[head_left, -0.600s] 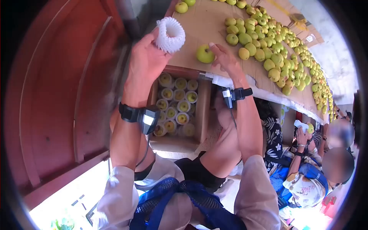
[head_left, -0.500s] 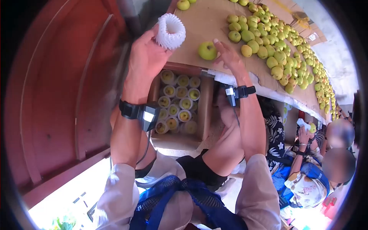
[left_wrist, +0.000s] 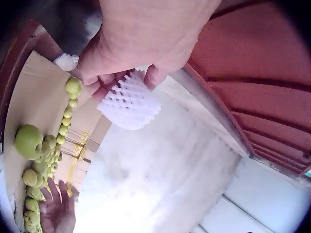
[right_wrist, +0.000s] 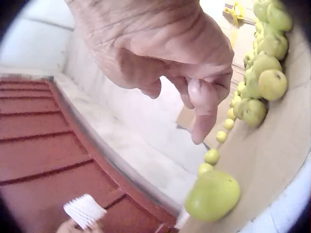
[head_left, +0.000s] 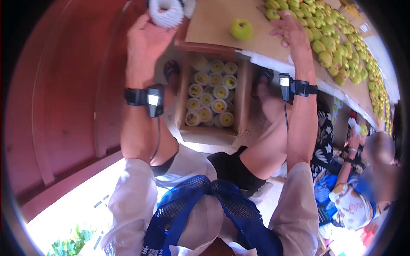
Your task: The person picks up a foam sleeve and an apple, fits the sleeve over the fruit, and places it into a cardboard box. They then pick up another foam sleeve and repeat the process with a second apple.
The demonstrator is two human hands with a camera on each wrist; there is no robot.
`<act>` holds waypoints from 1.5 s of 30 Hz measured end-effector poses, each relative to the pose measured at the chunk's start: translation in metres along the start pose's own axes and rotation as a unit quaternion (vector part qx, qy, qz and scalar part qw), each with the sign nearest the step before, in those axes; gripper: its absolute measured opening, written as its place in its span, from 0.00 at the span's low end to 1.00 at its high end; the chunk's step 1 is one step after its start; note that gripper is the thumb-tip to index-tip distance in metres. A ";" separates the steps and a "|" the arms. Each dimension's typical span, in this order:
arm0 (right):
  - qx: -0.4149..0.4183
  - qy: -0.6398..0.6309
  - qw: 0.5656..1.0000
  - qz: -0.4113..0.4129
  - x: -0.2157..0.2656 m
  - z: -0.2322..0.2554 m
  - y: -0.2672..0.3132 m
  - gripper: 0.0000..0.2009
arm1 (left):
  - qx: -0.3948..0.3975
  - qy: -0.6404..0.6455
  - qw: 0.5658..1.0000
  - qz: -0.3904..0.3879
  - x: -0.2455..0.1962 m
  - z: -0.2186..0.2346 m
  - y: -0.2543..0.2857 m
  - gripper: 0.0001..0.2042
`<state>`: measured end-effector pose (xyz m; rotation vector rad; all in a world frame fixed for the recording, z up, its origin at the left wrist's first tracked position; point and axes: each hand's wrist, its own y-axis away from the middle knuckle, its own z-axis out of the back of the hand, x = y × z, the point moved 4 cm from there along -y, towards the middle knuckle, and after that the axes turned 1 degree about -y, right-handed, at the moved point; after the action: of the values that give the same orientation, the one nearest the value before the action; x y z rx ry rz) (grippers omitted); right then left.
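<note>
"Both hands have shifted: the right hand (head_left: 294,36) has drawn away from the lone apple (head_left: 241,29), and the left hand (head_left: 149,42) has gone farther out past the corner of the counter (head_left: 213,25)."

"How do the hands stand now?"

"On the right, the fingers are apart and loosely bent, holding nothing. On the left, they're clamped on a white foam sleeve (head_left: 168,19), its mouth spread and no apple showing in it."

"And the apple?"

"Sitting by itself on the counter, between the two hands and touching neither."

"So which step is this?"

"I'd judge it the readying step: sleeve prepared, apple not yet picked up. Next calls for the right hand to close round that apple and bring it to the sleeve's mouth, with the left keeping the sleeve wide. Pushed in askew, the apple could snag the mesh."

"What's the surface like?"

"Brown cardboard covers it, with a long pile of apples (head_left: 329,42) running off to the right. Below its edge, between the person's legs, an open box (head_left: 243,98) holds rows of sleeved apples (head_left: 219,106)."

"And the room?"

"There's a red door (head_left: 64,85) at the left, bright light below it, and another person (head_left: 350,200) at the far right, also with an apple in hand."
</note>
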<state>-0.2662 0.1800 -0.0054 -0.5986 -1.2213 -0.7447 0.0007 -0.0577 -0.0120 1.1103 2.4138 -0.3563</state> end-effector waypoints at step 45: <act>0.366 0.312 0.874 -0.067 -0.169 0.132 0.185 0.16 | -0.066 -0.025 0.992 -0.102 -0.033 0.016 0.021 0.16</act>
<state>-0.2308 0.4270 -0.1393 0.3491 -0.8367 -0.4675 0.0405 -0.0721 -0.0105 0.7918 2.4724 -0.2811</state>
